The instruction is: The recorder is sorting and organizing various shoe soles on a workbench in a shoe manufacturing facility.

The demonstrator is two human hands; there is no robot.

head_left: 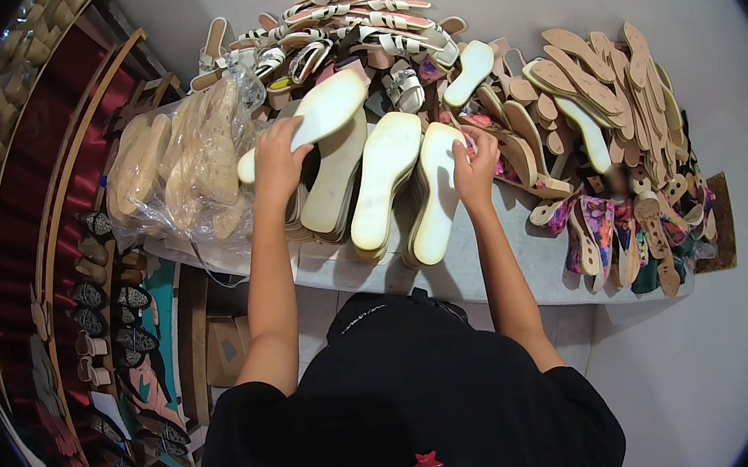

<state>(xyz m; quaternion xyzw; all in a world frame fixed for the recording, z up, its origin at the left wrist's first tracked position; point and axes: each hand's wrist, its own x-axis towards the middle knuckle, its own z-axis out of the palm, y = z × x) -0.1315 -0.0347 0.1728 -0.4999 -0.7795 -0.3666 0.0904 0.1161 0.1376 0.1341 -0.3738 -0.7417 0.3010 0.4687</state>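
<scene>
My left hand (277, 160) is closed around the middle edge of a pale cream shoe sole (332, 108), which is lifted and tilted above a stack of grey-beige soles (333, 179). Two more stacks stand side by side on the table in front of me: the middle stack of soles (387, 178) and the right stack of soles (437, 205). My right hand (476, 168) grips the right edge of the right stack near its far end, thumb on the top sole and fingers around the side, partly hidden.
Clear plastic bags of beige soles (178, 162) lie on the table's left. Strappy white sandals (354, 28) pile up at the back. Loose tan soles (593, 77) and floral-covered pieces (585, 231) crowd the right end. A shoe rack (122, 330) stands left of the white table (520, 255).
</scene>
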